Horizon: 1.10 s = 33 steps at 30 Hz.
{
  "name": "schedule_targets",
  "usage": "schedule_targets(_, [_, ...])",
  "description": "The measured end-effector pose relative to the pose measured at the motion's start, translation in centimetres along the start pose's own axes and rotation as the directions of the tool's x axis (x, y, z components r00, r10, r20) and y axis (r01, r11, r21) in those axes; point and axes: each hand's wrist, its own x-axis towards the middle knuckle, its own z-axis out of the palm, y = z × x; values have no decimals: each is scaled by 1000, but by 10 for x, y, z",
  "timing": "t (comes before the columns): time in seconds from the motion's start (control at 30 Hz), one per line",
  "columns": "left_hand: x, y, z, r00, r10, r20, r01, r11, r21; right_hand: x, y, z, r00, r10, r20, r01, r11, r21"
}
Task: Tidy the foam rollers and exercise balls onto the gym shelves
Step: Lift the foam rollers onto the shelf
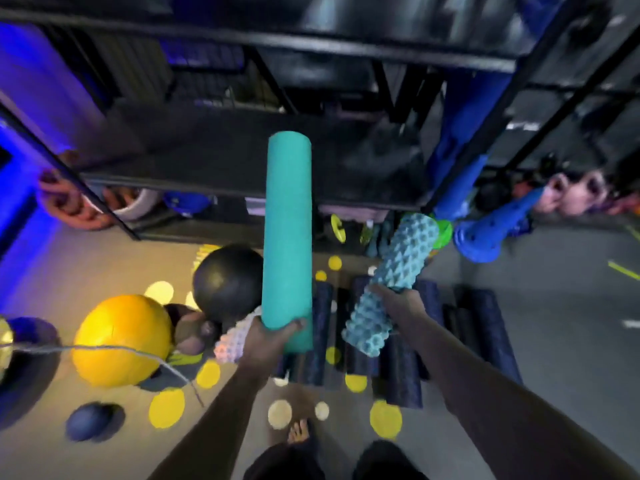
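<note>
Item 1: smooth teal roller [287,237], L hand [268,336] curled round its base, far end over black shelf [207,174] edge, prob. for sliding in. Item 2: knobbed blue roller [408,244], R hand [401,303] wrapped round its middle, angled shelfward. Floor, unshelved: yellow ball [121,341], black ball [227,282], dark rollers [401,375].

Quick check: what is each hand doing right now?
Left hand: grips the smooth teal foam roller near its lower end.
Right hand: grips the knobbed light-blue roller.

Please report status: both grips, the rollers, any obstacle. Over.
Left grip holds smooth teal roller, pointing at shelf. Right grip holds knobbed blue roller. Shelf ahead looks bare.
</note>
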Motion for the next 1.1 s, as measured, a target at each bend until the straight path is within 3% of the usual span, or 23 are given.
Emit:
schedule_targets(0.13, [12, 41, -3, 995, 96, -19, -97, 995, -28, 4, -51, -1, 985, -169, -20, 169, 986, -12])
schedule_targets(0.23, [11, 103, 12, 983, 181, -9, -181, 980, -86, -32, -112, -13, 967, -245, -74, 251, 965, 76])
schedule_targets(0.4, [17, 203, 52, 954, 298, 41, -289, 944, -159, -26, -205, -54, 951, -307, -42, 309, 924, 224])
schedule_targets(0.7, [14, 401, 142, 915, 401, 41, -383, 897, -223, 33, -364, -144, 870, -493, 19, 471, 840, 269])
schedule_targets(0.87, [38, 481, 200, 906, 424, 2, -421, 900, -114, 226, -463, -159, 822, -567, -43, 569, 820, 57])
schedule_targets(1.0, [71, 521, 243, 891, 454, 25, -454, 891, -11, 164, -499, -186, 781, -619, -84, 598, 780, -184])
schedule_targets(1.1, [94, 538, 270, 890, 455, 8, -454, 886, 91, 171, -520, -197, 737, -672, -74, 609, 708, -358])
